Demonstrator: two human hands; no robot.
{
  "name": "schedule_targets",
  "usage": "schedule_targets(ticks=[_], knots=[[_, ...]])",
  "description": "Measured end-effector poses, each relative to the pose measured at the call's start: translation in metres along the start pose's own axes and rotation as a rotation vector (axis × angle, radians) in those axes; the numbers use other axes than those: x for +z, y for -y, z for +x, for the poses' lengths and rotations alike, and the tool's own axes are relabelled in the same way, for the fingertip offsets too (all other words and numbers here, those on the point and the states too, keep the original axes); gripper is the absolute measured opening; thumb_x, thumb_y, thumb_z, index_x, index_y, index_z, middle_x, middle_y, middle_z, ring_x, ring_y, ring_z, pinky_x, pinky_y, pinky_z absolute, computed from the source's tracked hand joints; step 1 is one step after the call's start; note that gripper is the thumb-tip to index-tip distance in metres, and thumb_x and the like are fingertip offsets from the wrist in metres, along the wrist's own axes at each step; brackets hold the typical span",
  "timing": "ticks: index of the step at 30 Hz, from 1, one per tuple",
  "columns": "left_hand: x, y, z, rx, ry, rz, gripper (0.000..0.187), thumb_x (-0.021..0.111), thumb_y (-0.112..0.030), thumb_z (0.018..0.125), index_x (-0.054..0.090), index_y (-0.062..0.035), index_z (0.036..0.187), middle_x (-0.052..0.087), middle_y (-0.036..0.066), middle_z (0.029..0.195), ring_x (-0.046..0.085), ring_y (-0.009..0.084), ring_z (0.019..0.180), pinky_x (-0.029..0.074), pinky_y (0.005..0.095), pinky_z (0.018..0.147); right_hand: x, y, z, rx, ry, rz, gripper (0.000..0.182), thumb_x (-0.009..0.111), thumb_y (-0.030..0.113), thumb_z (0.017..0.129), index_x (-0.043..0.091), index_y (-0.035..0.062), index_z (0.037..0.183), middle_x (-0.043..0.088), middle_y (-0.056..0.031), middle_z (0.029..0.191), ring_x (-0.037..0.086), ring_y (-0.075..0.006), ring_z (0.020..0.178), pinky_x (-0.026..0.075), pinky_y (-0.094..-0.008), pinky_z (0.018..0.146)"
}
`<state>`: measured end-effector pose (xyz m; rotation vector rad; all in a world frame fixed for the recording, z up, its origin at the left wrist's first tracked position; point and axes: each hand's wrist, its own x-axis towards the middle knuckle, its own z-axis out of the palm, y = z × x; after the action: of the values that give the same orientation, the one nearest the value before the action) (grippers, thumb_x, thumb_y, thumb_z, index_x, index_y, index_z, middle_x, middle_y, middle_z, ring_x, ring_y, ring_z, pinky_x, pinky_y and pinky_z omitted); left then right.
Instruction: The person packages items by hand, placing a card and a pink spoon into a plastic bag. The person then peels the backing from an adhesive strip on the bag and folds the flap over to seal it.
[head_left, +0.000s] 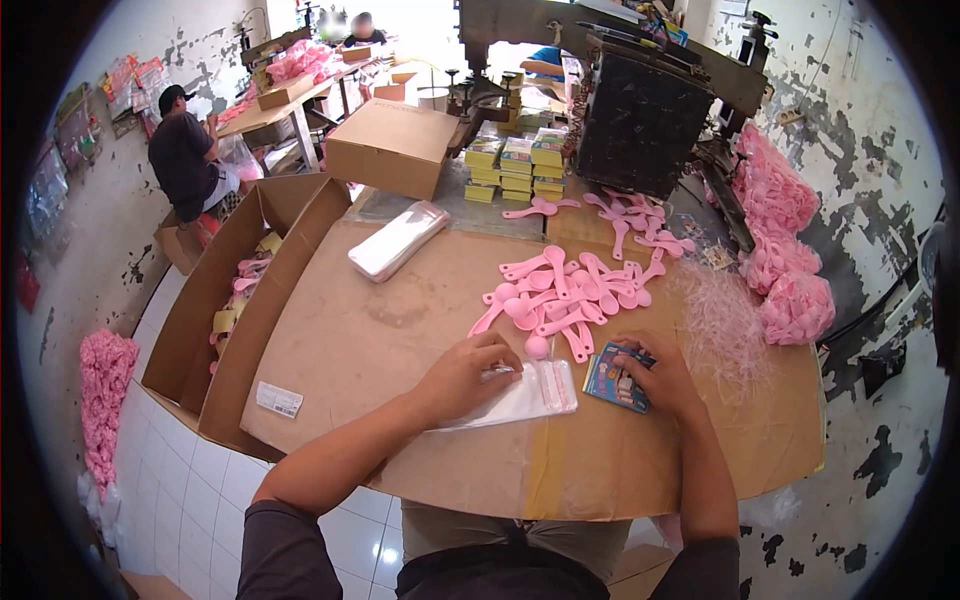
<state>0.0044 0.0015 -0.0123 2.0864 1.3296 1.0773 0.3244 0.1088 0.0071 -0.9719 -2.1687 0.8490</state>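
Note:
My left hand (468, 375), fingers bent and fingertips together, is at a flat stack of clear plastic bags (545, 392) on the cardboard-covered table. It appears to pinch the top bag, though the fingertips partly hide the contact. My right hand (657, 378) is closed around the right side of a small stack of blue printed cards (608, 382), just right of the bags. Beyond both hands lies a heap of pink plastic measuring spoons (570, 290). One spoon's round bowl (537, 347) touches or nearly touches the bags' far edge.
Another bag bundle (400, 240) lies at the back left. Yellow-edged card stacks (518, 165) stand near a dark machine (640, 110). An open carton (270, 330) borders the table's left side; a closed box (390, 145) stands behind. Plastic strands (725, 320) lie right. A person (185, 155) sits far left.

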Motion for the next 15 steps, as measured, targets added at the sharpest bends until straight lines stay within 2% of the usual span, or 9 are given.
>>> schedule_targets(ticks=[2, 4, 5, 8, 11, 14, 15], knots=[[0.001, -0.004, 0.003, -0.011, -0.016, -0.015, 0.018, 0.073, -0.008, 0.089, 0.067, -0.0050, 0.105, 0.067, 0.011, 0.098, 0.066, 0.0278, 0.094, 0.052, 0.0398, 0.085, 0.002, 0.000, -0.002, 0.065, -0.014, 0.056, 0.023, 0.075, 0.011, 0.090, 0.071, 0.0015, 0.110, 0.069, -0.0120, 0.097, 0.066, -0.0268, 0.094, 0.052, -0.0386, 0.086], [0.001, -0.003, 0.002, -0.021, -0.020, 0.014, 0.017, 0.072, -0.007, 0.089, 0.065, -0.0048, 0.105, 0.068, 0.011, 0.100, 0.066, 0.0288, 0.095, 0.052, 0.0400, 0.086, 0.001, -0.003, -0.003, -0.015, -0.032, -0.051, 0.021, 0.074, 0.011, 0.090, 0.071, 0.0011, 0.109, 0.070, -0.0130, 0.099, 0.067, -0.0284, 0.096, 0.052, -0.0394, 0.085], [0.002, -0.001, 0.001, -0.012, -0.044, 0.049, 0.026, 0.072, -0.005, 0.088, 0.065, -0.0051, 0.113, 0.069, 0.012, 0.099, 0.067, 0.0299, 0.094, 0.052, 0.0401, 0.087, 0.002, -0.005, -0.002, -0.058, -0.038, -0.102, 0.020, 0.074, 0.010, 0.091, 0.070, 0.0009, 0.108, 0.070, -0.0135, 0.101, 0.067, -0.0292, 0.097, 0.053, -0.0398, 0.085], [-0.005, -0.019, 0.005, -0.150, -0.021, -0.075, 0.036, 0.074, -0.003, 0.085, 0.067, -0.0035, 0.120, 0.070, 0.012, 0.098, 0.068, 0.0258, 0.094, 0.054, 0.0384, 0.089, 0.004, -0.006, 0.002, -0.304, -0.166, -0.274, 0.018, 0.074, 0.010, 0.093, 0.069, 0.0014, 0.108, 0.072, -0.0108, 0.101, 0.069, -0.0229, 0.096, 0.054, -0.0359, 0.083], [-0.002, -0.011, 0.002, -0.108, 0.012, -0.052, 0.035, 0.074, -0.004, 0.086, 0.069, -0.0022, 0.121, 0.072, 0.013, 0.098, 0.070, 0.0261, 0.093, 0.055, 0.0387, 0.086, 0.011, -0.006, -0.003, -0.042, -0.213, -0.180, 0.015, 0.074, 0.010, 0.093, 0.069, 0.0021, 0.105, 0.070, -0.0087, 0.099, 0.068, -0.0200, 0.095, 0.054, -0.0349, 0.082], [0.001, -0.004, 0.000, -0.115, 0.038, -0.026, 0.029, 0.073, -0.003, 0.087, 0.070, -0.0013, 0.116, 0.072, 0.014, 0.099, 0.070, 0.0265, 0.091, 0.056, 0.0383, 0.084, 0.025, 0.007, -0.009, 0.189, -0.177, 0.446, 0.017, 0.076, 0.010, 0.092, 0.069, 0.0030, 0.106, 0.069, -0.0061, 0.097, 0.067, -0.0160, 0.094, 0.053, -0.0329, 0.080], [0.002, -0.002, 0.000, -0.097, 0.036, -0.008, 0.027, 0.072, -0.004, 0.088, 0.070, -0.0013, 0.115, 0.072, 0.015, 0.099, 0.070, 0.0278, 0.090, 0.056, 0.0390, 0.084, 0.027, 0.008, -0.011, 0.136, -0.115, 0.319, 0.019, 0.077, 0.011, 0.091, 0.070, 0.0039, 0.108, 0.068, -0.0077, 0.097, 0.067, -0.0189, 0.095, 0.053, -0.0339, 0.081]])
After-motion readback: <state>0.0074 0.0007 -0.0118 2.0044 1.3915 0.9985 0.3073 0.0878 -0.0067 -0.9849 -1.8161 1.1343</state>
